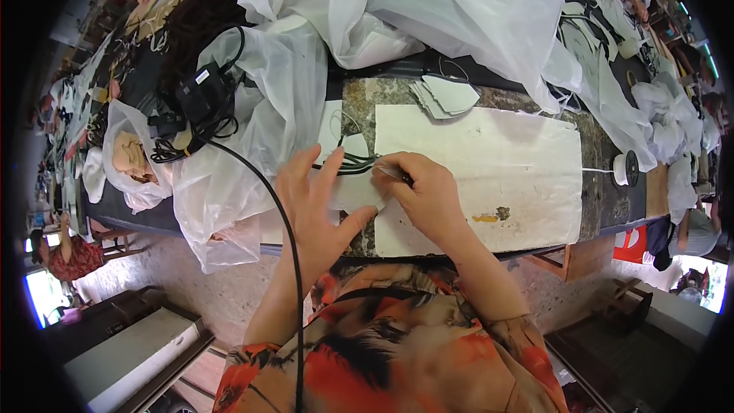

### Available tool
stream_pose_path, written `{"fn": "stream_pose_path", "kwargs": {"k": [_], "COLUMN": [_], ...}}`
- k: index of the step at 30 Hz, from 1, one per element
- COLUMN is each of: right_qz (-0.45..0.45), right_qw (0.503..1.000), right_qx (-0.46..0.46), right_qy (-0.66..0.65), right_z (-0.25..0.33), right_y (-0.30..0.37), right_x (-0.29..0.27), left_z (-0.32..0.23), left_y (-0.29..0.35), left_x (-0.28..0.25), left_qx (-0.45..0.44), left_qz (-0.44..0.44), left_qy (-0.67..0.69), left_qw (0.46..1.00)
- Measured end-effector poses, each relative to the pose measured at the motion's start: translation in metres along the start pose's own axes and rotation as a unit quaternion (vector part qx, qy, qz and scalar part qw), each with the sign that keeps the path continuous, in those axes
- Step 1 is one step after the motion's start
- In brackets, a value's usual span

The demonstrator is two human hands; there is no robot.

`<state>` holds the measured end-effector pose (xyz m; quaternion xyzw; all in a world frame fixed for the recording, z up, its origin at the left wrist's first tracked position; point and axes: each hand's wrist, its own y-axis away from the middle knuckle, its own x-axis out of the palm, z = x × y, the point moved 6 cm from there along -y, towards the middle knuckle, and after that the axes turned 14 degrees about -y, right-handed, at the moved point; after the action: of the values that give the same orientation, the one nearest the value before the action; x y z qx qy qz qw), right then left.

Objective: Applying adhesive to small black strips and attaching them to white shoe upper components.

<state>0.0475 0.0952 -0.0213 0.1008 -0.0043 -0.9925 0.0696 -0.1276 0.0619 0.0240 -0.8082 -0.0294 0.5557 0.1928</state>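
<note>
My right hand point(420, 190) is closed in a pinch at the end of several thin black cords point(353, 164). A bit of something dark shows between its fingers. My left hand point(310, 197) is open beside the cords, its fingers spread and thumb pointing toward the right hand; the far fingers overlap the cords' left end. Under and between the hands lies a pale flat piece point(355, 193), partly covered. To the right is a stained white sheet point(489, 176) on the worn board. A small stack of light grey cut pieces point(446, 97) rests at its far edge.
Translucent plastic bags point(466, 19) cover the table's far side. At left, a black power adapter point(205, 93) sits on plastic, and its black cable point(287, 233) crosses my left forearm. A spool point(625, 169) stands at right with a white strand. Benches and other people are around.
</note>
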Motion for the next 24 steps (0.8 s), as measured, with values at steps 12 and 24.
{"fn": "stream_pose_path", "kwargs": {"k": [12, 24], "right_qz": [-0.264, -0.163], "right_qw": [0.958, 0.964], "right_qx": [0.083, 0.155], "right_qy": [-0.073, -0.138], "right_z": [-0.089, -0.082], "right_y": [-0.059, -0.070], "right_x": [-0.130, -0.120], "left_z": [-0.059, -0.058], "left_y": [-0.061, -0.119], "left_x": [0.101, 0.165], "left_qx": [-0.111, -0.169], "left_qz": [0.094, 0.116], "left_qy": [0.362, 0.208], "left_qw": [0.921, 0.957]}}
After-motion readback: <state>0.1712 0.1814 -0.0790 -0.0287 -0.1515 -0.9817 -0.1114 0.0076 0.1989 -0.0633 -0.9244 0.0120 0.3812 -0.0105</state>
